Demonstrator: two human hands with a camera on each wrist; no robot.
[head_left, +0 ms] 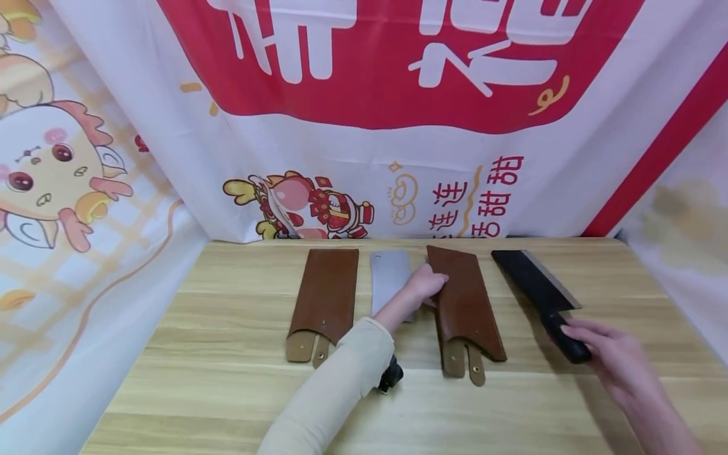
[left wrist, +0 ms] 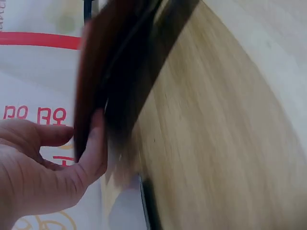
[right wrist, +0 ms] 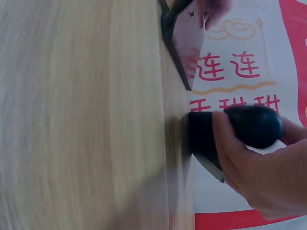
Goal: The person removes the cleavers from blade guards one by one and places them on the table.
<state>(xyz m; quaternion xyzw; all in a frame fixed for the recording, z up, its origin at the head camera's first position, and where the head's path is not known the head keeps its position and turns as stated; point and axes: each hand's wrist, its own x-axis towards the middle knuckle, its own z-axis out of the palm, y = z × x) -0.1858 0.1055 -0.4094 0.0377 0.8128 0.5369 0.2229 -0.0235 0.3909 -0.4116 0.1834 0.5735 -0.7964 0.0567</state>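
My left hand (head_left: 422, 285) pinches the left edge of a brown leather knife sheath (head_left: 463, 297), whose two tan snap straps point toward me. In the left wrist view, thumb and fingers take the sheath (left wrist: 85, 91) by its edge, tilted up from the table. My right hand (head_left: 617, 357) grips the black handle of a cleaver (head_left: 526, 281) with a black blade and a pale cutting edge, to the right of the sheath. From the right wrist, the cleaver's handle (right wrist: 254, 127) shows within the fingers.
A silver-bladed cleaver (head_left: 389, 278) lies under my left forearm, its black handle (head_left: 390, 375) partly hidden by the sleeve. Left of it rests another brown sheath (head_left: 327, 287) with tan straps. A printed cloth (head_left: 352, 151) hangs behind the wooden table (head_left: 199, 354).
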